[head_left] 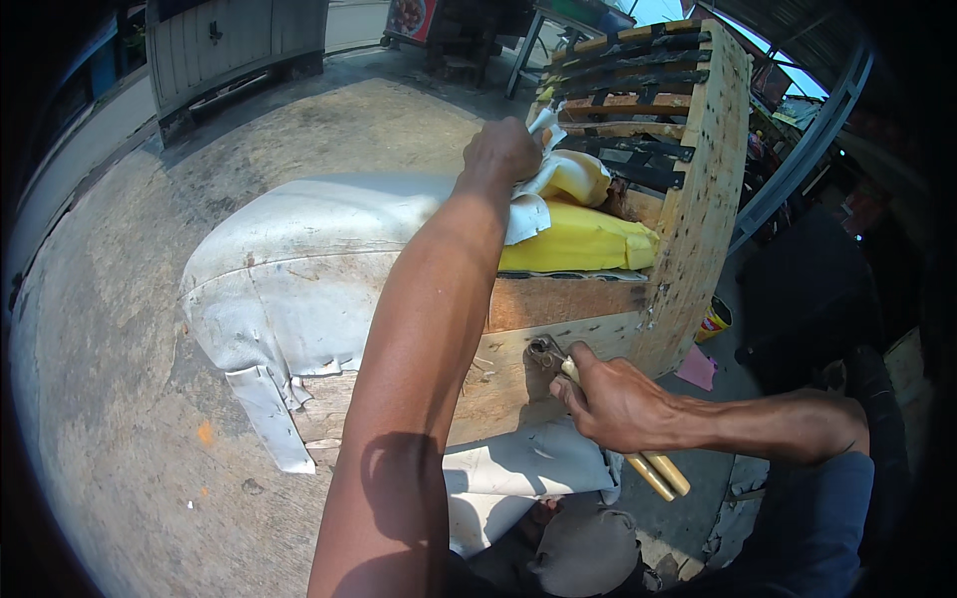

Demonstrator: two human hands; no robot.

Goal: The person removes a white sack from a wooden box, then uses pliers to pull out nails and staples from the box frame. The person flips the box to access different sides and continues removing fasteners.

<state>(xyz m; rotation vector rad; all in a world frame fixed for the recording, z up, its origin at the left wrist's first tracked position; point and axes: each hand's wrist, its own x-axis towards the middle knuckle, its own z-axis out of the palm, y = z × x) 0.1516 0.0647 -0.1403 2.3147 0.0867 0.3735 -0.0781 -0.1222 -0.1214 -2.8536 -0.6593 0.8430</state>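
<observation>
A chair with a bare wooden frame (588, 329) stands before me, its seat partly covered in worn white upholstery (309, 214). My left hand (501, 151) is closed on the peeled-back edge of that cover, near the backrest. Yellow foam (573, 239) lies exposed beneath. In my right hand (623, 404) are pincers (546, 351) with pale yellow handles; their metal jaws are against or very near the wooden side rail. Black webbing straps (638, 75) run across the open backrest. A torn white strip (271, 419) hangs at the seat's front corner.
More white material (528, 463) hangs below the rail. A yellow tin (714, 319) and a pink scrap (698, 369) lie right of the chair. Grey metal post (807, 149) slants behind. A grey cabinet (234, 60) stands far left on the concrete floor (120, 349).
</observation>
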